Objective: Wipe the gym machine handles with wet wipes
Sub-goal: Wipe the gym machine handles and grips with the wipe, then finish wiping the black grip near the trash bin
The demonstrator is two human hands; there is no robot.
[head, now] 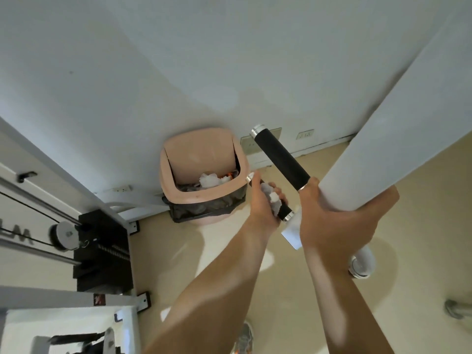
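Two black foam handles with silver end caps stick out from a thick white machine arm. The upper handle is bare. My left hand is wrapped around the lower handle with a crumpled white wet wipe pressed between my fingers and the grip. My right hand grips the white arm just below the upper handle's base.
A pink swing-lid bin with a black liner and used wipes inside stands against the white wall. A weight stack with pulley and cables is at the left. Beige floor lies below, with a white machine foot at right.
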